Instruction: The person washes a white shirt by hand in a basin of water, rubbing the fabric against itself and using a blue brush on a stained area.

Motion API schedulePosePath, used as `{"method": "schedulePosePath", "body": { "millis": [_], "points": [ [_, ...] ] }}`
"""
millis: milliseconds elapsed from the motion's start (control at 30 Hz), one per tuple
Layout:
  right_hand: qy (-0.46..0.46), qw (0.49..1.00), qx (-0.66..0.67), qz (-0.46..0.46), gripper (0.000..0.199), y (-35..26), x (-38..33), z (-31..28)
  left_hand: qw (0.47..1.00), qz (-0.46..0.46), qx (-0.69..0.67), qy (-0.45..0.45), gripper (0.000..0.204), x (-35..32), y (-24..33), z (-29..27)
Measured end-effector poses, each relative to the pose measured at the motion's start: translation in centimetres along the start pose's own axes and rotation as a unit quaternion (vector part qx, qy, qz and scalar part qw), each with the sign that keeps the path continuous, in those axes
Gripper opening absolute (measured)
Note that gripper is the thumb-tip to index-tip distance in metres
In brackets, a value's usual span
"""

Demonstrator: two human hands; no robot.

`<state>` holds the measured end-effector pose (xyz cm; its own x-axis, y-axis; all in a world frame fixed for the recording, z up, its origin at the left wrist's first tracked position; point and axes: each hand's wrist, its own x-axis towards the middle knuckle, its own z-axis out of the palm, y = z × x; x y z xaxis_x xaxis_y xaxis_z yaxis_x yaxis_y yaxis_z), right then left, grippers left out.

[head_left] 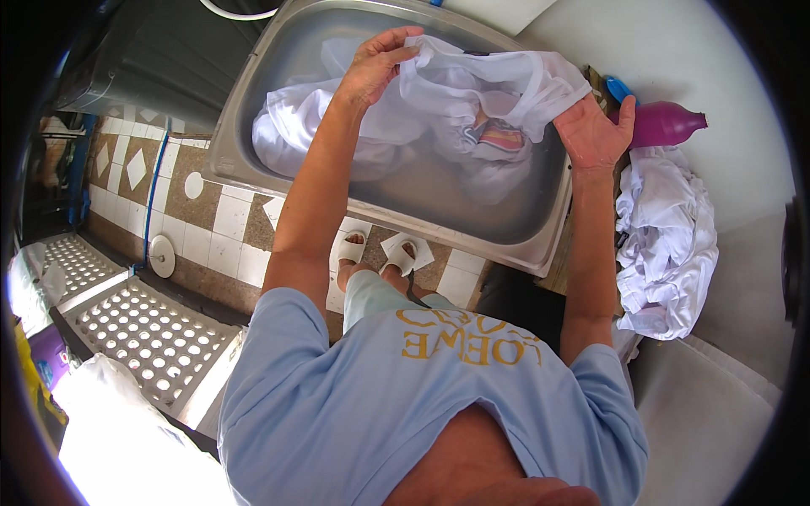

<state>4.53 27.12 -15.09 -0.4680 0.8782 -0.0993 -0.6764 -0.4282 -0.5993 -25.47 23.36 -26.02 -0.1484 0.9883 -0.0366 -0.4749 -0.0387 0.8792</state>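
A wet white shirt (472, 72) is stretched between my two hands above a grey rectangular tub (561, 244) of cloudy water. My left hand (378, 67) pinches its edge near the far side of the tub. At the right rim, my right hand (595, 133) is turned palm up, thumb apart, with the cloth draped over its fingers, whose tips are hidden. A small dark label shows at the shirt's upper edge, and a colourful print (499, 137) shows lower down. More white cloth (291, 126) lies soaking in the left part of the tub.
Right of the tub are a purple plastic bottle (666, 124), a blue object (618, 88) and a heap of white clothes (666, 244). Perforated pale crates (148, 337) stand at the left on the tiled floor (228, 215). A dark bin-like container (160, 63) is behind them.
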Motion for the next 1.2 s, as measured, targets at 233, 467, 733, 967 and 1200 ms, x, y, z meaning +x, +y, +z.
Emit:
{"method": "schedulePosePath", "body": {
  "millis": [233,467,733,967,1200],
  "points": [
    [-0.038,0.999,0.008,-0.022,0.102,-0.1,1.1,-0.2,1.000,-0.004,0.010,0.001,0.030,-0.1,0.0,0.4],
    [-0.050,0.996,-0.068,-0.038,0.101,0.7,1.5,1.1,0.999,-0.009,0.035,-0.009,0.033,-0.4,0.4,0.4],
    [-0.082,0.992,-0.098,-0.025,0.109,0.7,0.8,2.4,0.999,0.018,0.023,0.032,0.031,-0.6,1.5,0.5],
    [-0.077,0.986,-0.141,-0.037,0.112,-0.7,0.4,1.9,0.993,-0.011,0.081,0.083,0.056,-0.2,1.6,-0.4],
    [-0.060,0.993,-0.098,-0.035,0.103,-1.2,0.1,0.7,0.995,0.087,-0.010,0.049,0.035,0.9,0.0,-1.4]
  ]
}}
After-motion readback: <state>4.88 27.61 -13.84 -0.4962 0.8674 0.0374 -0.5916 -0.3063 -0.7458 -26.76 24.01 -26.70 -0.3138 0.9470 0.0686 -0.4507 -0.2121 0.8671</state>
